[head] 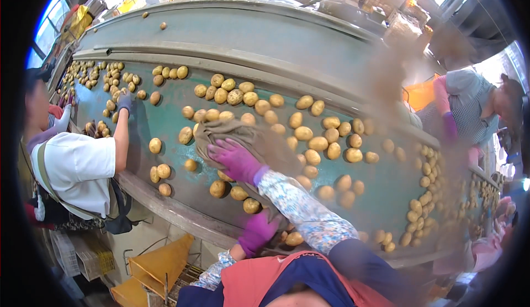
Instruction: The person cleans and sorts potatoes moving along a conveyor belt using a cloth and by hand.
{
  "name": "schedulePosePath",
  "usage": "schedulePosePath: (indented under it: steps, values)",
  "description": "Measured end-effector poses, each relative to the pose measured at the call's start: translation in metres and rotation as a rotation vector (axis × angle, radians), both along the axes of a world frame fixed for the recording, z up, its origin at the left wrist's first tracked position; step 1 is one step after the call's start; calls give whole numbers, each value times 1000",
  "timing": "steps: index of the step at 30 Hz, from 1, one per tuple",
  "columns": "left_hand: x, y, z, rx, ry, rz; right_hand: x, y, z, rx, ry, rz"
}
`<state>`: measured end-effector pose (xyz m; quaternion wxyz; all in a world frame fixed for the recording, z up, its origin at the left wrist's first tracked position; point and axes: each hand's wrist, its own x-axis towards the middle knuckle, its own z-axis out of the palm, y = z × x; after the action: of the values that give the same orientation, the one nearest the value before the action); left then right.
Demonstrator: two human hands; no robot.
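Observation:
A crumpled brown cloth [225, 135] lies among potatoes [303, 133] on the green conveyor belt [176, 114]. My right hand [236, 160], in a purple glove, presses onto the cloth with its fingers over the folds. The far part of the cloth is blurred. Close to the near edge of the belt, my left hand [258, 232], also gloved in purple, holds a lower end of the cloth that runs beneath my right forearm. Its fingertips are partly hidden. Several potatoes lie around the cloth, and one potato [294, 238] sits just right of my left hand.
A person in a white shirt [78, 170] reaches over the belt at left. Another person [463, 104] stands across it at right. A metal rim [182, 214] borders the near side, with an orange chute [161, 261] below. Brown smears blur the right side.

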<state>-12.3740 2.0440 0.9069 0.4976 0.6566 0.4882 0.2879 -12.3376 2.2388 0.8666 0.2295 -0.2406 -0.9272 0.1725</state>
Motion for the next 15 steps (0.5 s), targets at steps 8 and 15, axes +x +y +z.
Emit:
schedulePosePath:
  steps: [8,15]
  values:
    - [76,-9,22,555,-119,-764,169,-100,78,-64,-319,-652]
    - [110,30,40,-33,-252,-594,377,-158,34,306,-354,-1687]
